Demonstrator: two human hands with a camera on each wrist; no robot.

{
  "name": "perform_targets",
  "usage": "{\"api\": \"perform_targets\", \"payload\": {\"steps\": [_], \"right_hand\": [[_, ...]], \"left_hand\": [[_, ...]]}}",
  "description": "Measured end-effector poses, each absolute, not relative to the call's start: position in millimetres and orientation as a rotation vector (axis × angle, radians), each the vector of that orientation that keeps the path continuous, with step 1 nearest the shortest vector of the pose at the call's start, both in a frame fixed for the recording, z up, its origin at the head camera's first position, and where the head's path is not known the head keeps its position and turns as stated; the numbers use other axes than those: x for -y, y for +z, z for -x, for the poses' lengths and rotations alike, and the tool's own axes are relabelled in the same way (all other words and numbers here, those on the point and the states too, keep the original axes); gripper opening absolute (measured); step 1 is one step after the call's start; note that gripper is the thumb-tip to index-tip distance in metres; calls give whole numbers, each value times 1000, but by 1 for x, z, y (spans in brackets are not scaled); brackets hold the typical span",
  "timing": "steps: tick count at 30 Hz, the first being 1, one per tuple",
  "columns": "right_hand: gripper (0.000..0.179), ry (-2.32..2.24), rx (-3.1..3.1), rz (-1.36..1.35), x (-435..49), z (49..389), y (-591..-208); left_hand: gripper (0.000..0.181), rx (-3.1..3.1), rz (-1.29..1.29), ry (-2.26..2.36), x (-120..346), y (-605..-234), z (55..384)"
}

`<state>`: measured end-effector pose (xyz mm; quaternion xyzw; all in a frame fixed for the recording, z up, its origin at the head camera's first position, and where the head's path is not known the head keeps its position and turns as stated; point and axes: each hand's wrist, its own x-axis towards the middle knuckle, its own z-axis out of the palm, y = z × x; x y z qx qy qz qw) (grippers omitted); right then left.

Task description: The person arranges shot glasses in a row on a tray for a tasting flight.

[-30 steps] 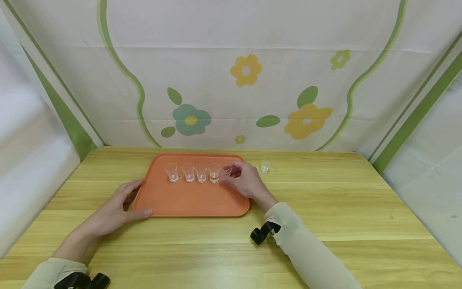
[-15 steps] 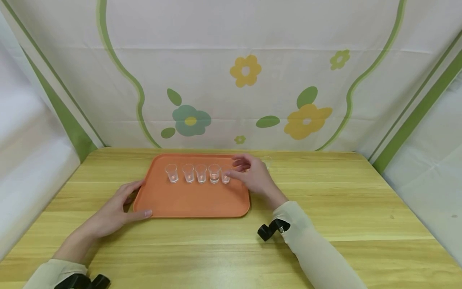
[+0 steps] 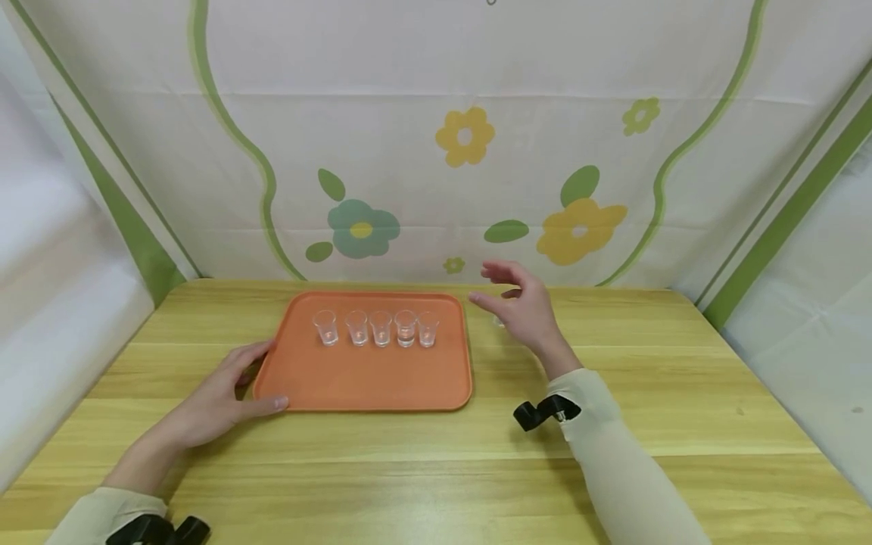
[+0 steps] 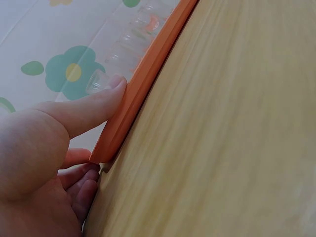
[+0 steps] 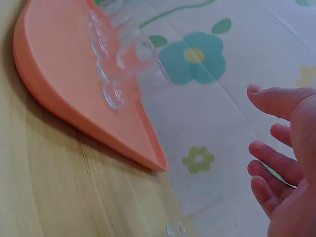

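Observation:
An orange tray (image 3: 361,386) lies on the table with several clear shot glasses (image 3: 381,328) upright in a row across it. My left hand (image 3: 211,397) grips the tray's left side. In the left wrist view its thumb (image 4: 101,103) lies along the rim and the other fingers bend round below the tray's corner. My right hand (image 3: 527,310) is in the air right of the tray, fingers spread and slightly bent, holding nothing. Behind it, mostly hidden, one more shot glass (image 3: 499,322) stands on the table; its base also shows at the bottom of the right wrist view.
The wooden table (image 3: 422,477) ends at a white cloth backdrop (image 3: 409,151) printed with flowers. More white cloth hangs at the left and right sides. A black camera is strapped to each wrist.
My right hand has let go of the rightmost shot glass on the tray and moved right and up, over the lone glass. The left hand stays at the tray.

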<state>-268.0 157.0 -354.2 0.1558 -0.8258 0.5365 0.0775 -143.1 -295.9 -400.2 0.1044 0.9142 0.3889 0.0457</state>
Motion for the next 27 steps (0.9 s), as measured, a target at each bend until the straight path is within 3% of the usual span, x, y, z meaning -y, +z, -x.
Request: {"api": "perform_targets", "payload": {"steps": [15,27], "right_hand": [[77,1787,2572,-331,-192,285,-380],[62,1813,2687,-140,-198,286,-390]], "left_hand": [[99,-2783,-301,1192,295,-398,142],[97,-2792,-313,1181,293,-398,142]]}}
